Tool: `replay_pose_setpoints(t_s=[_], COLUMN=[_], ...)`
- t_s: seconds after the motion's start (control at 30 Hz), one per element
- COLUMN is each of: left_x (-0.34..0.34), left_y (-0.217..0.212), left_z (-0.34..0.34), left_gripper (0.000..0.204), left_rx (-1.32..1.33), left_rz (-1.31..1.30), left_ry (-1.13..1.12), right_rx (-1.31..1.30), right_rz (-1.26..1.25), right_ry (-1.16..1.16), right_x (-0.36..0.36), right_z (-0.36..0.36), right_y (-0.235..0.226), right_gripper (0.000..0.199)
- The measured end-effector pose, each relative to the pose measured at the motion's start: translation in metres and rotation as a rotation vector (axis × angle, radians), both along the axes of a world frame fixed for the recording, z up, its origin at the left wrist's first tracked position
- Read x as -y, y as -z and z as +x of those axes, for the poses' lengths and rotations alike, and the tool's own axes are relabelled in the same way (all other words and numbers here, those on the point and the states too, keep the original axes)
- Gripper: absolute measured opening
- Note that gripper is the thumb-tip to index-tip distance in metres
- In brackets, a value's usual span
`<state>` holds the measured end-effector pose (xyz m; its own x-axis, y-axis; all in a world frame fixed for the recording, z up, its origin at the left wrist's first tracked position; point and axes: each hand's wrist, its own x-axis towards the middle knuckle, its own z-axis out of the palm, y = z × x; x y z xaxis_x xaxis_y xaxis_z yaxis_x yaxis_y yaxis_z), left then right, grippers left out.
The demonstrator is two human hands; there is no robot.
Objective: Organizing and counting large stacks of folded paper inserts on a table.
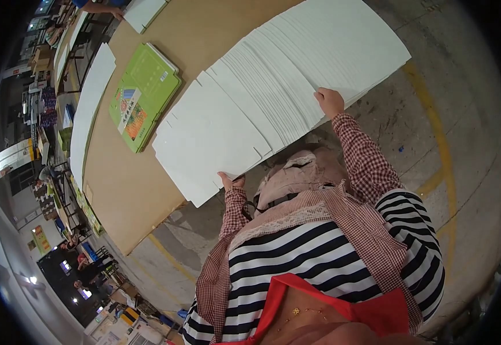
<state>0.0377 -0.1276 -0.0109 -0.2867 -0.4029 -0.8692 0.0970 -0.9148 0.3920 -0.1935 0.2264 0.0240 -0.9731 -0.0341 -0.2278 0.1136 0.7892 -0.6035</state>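
Your left hand [230, 181] pinches the near edge of one fanned stack of white cardboard sheets [273, 98]; your right hand [330, 102] grips its far side. That stack, too many sheets to count, lies on the brown table [124, 190]. One green stack of flat cartons [144, 95] sits beside it.

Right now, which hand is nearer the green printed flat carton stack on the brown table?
Left. The left hand grips the fanned white sheets' near edge, closer to the green carton stack; the right hand is farther right.
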Motion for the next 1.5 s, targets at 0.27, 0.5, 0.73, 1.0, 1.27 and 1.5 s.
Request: replay_pose_setpoints(t_s=[0.27, 0.5, 0.73, 1.0, 1.27, 1.5], left_x=[0.013, 0.02, 0.013, 0.01, 0.002, 0.015], left_y=[0.01, 0.018, 0.011, 0.007, 0.004, 0.015], left_z=[0.003, 0.013, 0.008, 0.008, 0.004, 0.014], left_gripper=[0.058, 0.058, 0.056, 0.059, 0.063, 0.056], left_rx=[-0.018, 0.008, 0.125, 0.096, 0.103, -0.044], left_rz=[-0.016, -0.088, -0.001, -0.025, -0.078, -0.056], left_ry=[-0.002, 0.057, 0.081, 0.05, 0.059, 0.087], right_rx=[0.044, 0.089, -0.069, -0.072, -0.005, -0.095], right_rz=[0.009, 0.049, 0.086, -0.021, -0.019, 0.022], right_ry=[-0.127, -0.172, -0.12, 0.179, 0.186, 0.198], right_x=[0.001, 0.006, -0.003, -0.017, -0.01, -0.008], right_z=[-0.005, -0.014, 0.002, 0.041, 0.042, 0.031], right_y=[0.006, 0.003, 0.004, 0.0, -0.013, -0.013], right_gripper=[0.022, 0.025, 0.02, 0.019, 0.028, 0.034])
